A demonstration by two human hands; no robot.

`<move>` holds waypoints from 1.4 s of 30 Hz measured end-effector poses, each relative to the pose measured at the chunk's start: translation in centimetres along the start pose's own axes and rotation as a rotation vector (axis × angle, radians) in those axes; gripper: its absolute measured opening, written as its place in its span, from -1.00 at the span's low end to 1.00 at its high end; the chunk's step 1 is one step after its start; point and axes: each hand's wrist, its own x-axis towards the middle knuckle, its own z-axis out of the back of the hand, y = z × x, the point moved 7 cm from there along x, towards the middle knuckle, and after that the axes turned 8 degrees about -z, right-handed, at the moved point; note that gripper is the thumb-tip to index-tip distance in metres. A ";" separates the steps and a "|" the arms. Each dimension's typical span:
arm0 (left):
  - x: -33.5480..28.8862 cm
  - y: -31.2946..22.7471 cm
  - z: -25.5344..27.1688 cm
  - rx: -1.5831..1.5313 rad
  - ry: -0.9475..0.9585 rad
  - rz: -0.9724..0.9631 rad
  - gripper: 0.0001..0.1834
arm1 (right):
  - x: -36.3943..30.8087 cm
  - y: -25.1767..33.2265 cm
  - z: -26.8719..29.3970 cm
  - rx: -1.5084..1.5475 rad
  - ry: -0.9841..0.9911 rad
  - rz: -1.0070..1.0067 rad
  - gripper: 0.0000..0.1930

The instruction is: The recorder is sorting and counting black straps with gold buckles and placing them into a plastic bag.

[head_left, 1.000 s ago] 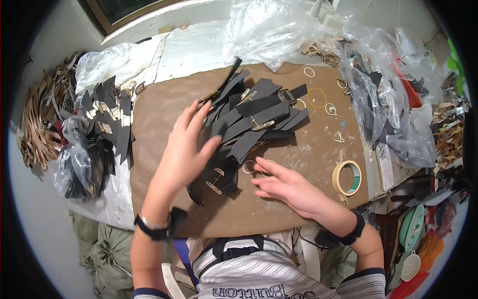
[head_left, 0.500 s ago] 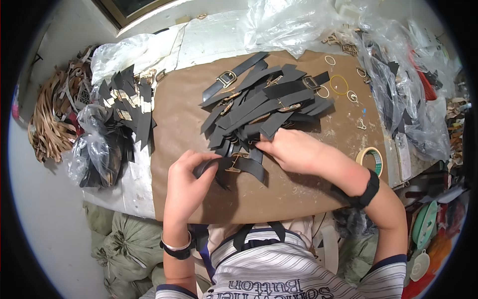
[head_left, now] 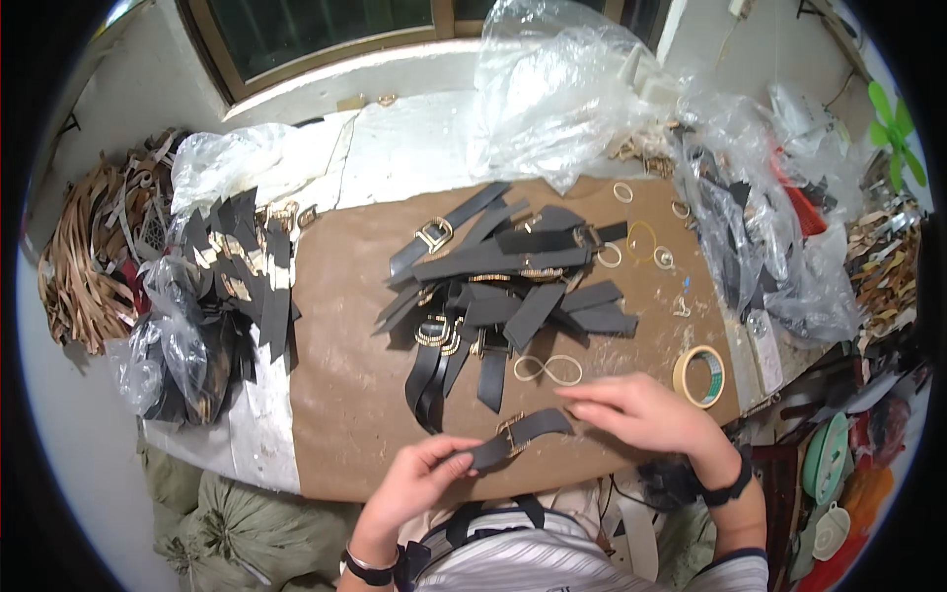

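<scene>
A short black strap with a gold buckle (head_left: pixel 520 434) spans the space between my hands at the near side of the brown mat (head_left: pixel 345 395). My left hand (head_left: pixel 419 479) pinches its left end between thumb and fingers. Just beyond its other end is my right hand (head_left: pixel 641 414), fingers stretched toward the strap and apparently holding nothing. A twisted pale rubber band (head_left: pixel 548 371) lies on the mat above the right fingertips. Farther off sits a loose pile of black straps (head_left: pixel 493 261), many with gold buckles; several of these hang toward me at its near left side.
Right of the pile lie more rubber bands (head_left: pixel 641 242) and a tape roll (head_left: pixel 698 377). Black straps (head_left: pixel 237 257) and brown strips (head_left: pixel 89 257) stand at the left. Clear plastic bags (head_left: pixel 562 99) lie at the back. Stuffed green sacks (head_left: pixel 237 533) rest below the table.
The view has tilted up, showing more window. Both hands have drawn back from the pile toward me. The buckled strap came along in my left hand, and a twisted rubber band now shows on the mat.
</scene>
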 end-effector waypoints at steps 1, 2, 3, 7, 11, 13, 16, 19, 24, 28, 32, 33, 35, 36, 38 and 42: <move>0.1 0.2 -0.2 0.040 -0.013 -0.020 -0.72 | -1.1 -0.1 0.6 -0.060 -0.057 0.019 -0.65; 0.6 -0.5 -0.3 0.187 -0.008 -0.065 -0.73 | -2.4 -0.6 1.2 -0.078 -0.071 0.017 -0.65; 0.6 -1.7 -0.4 0.335 -0.011 -0.110 -0.73 | -3.5 -1.3 2.4 -0.099 -0.183 -0.018 -0.65; 0.7 -4.8 0.1 0.768 -0.077 -0.218 -0.69 | -3.4 -1.9 8.4 -0.140 -0.483 -0.116 -0.66; 0.4 -4.7 0.6 0.766 -0.029 -0.246 -0.69 | 3.7 0.6 17.0 -0.342 -0.657 -0.030 -0.69; 0.1 -5.0 0.6 0.735 -0.042 -0.318 -0.68 | 8.1 1.3 20.4 -0.546 -0.788 0.154 -0.72; -0.7 -5.5 1.0 0.679 -0.035 -0.301 -0.67 | 16.1 3.2 19.3 -0.599 -0.680 0.230 -0.77; -2.1 -6.0 1.7 0.553 -0.126 -0.290 -0.72 | 22.6 2.6 15.7 -0.897 -0.761 0.377 -0.78; -1.8 -5.0 2.9 0.420 -0.121 -0.289 -0.75 | 27.6 -3.0 22.7 -0.675 -0.714 0.283 -0.66; -1.5 -3.0 4.4 0.209 -0.128 -0.181 -0.78 | 22.7 -0.2 28.3 0.430 -0.524 0.016 -0.58; -1.2 -0.8 4.9 -0.105 -0.101 -0.008 -0.76 | 18.7 0.2 31.2 1.096 -0.287 0.147 -0.44; -1.2 -0.7 5.0 -0.093 -0.091 0.003 -0.75 | 17.7 0.1 31.7 1.194 -0.208 0.224 -0.40; -1.1 -0.8 4.9 -0.085 -0.069 -0.006 -0.75 | 17.1 -0.6 31.6 1.179 -0.311 0.191 -0.39; -1.3 -0.9 5.0 -0.078 -0.087 -0.007 -0.75 | 17.5 -0.7 31.1 1.168 -0.219 0.205 -0.40; -1.5 -0.8 5.2 -0.103 -0.108 -0.002 -0.75 | 17.7 0.4 29.4 1.150 -0.128 0.220 -0.42; -1.6 -1.2 5.1 -0.089 -0.148 -0.021 -0.75 | 16.7 3.0 27.5 0.897 -0.440 0.204 -0.59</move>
